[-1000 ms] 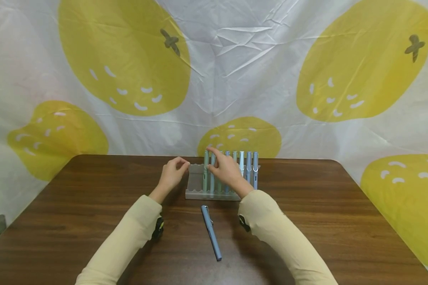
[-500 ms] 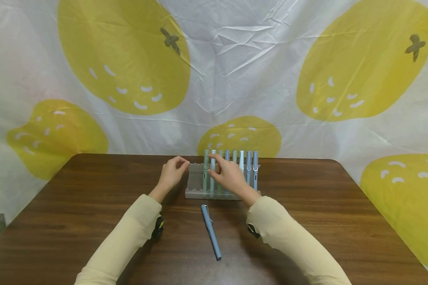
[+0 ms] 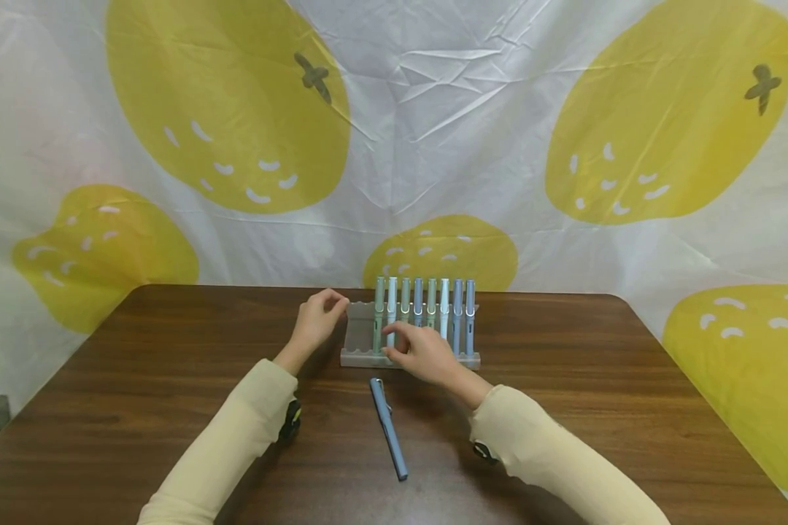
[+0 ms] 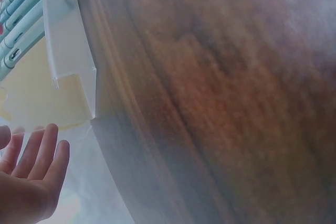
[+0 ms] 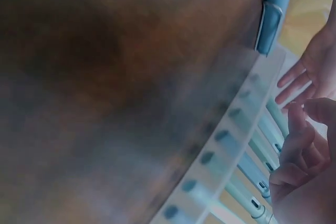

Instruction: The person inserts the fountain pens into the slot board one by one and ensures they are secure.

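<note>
A clear pen rack (image 3: 357, 359) stands near the table's far edge, holding several upright capped pens in green, pale blue and blue. A green pen (image 3: 379, 295) is leftmost in the row, with bare slots to its left. My left hand (image 3: 317, 321) pinches the rack's upper left edge; in the left wrist view, its fingertips lie at the clear edge of the rack (image 4: 68, 56). My right hand (image 3: 423, 355), fingers bent and holding nothing, hovers before the lower part of the pens and hides some of them. One blue pen (image 3: 389, 430) lies on the table between my forearms.
The brown wooden table (image 3: 171, 386) has its far edge just behind the rack. A white cloth (image 3: 446, 160) printed with yellow fruit hangs behind it.
My right hand has come away from the top of the leftmost pens and moved down and slightly right. The left hand, the rack and the loose pen stay put.
</note>
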### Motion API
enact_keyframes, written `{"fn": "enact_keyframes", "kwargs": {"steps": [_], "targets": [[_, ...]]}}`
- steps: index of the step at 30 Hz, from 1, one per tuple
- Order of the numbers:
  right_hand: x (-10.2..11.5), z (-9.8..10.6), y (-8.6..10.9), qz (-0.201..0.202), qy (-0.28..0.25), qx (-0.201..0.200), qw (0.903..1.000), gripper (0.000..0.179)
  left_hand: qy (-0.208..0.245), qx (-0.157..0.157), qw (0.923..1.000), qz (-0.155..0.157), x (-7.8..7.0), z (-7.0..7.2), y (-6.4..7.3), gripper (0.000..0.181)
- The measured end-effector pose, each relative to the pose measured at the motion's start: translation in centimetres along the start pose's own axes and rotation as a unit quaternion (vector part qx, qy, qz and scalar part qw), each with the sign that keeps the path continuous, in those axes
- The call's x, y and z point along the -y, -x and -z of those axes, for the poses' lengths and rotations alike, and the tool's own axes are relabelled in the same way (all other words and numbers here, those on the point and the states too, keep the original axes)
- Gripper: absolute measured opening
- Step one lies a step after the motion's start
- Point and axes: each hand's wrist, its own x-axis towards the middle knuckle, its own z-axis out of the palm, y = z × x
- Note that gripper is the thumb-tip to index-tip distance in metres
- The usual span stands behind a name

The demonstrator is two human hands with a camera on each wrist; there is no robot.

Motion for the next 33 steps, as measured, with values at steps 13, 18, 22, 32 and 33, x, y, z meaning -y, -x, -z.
{"fn": "enact_keyframes", "kwargs": {"steps": [13, 18, 22, 32, 33], "targets": [[0.3, -0.7, 1.5, -0.006, -0.024, 0.129, 0.9913, 0.030, 0.002, 0.000, 1.0000, 0.007, 0.1, -0.2, -0.1, 0.019], [0.3, -1.0, 1.6, -0.014, -0.026, 0.169, 0.9852, 0.036, 0.006, -0.001, 1.0000, 0.006, 0.1, -0.1, -0.1, 0.019], [0.4, -1.2, 1.6, -0.013, -0.024, 0.174, 0.9844, 0.040, 0.002, -0.003, 1.0000, 0.004, 0.1, -0.1, -0.1, 0.019], [0.7, -1.5, 1.5, 0.009, -0.025, 0.190, 0.9815, 0.035, 0.002, 0.001, 0.9999, 0.010, 0.0, 0.0, 0.0, 0.020], [0.7, -1.5, 1.5, 0.010, -0.027, 0.192, 0.9809, 0.033, 0.002, 0.001, 0.9999, 0.010, 0.0, 0.0, 0.0, 0.020]]}}
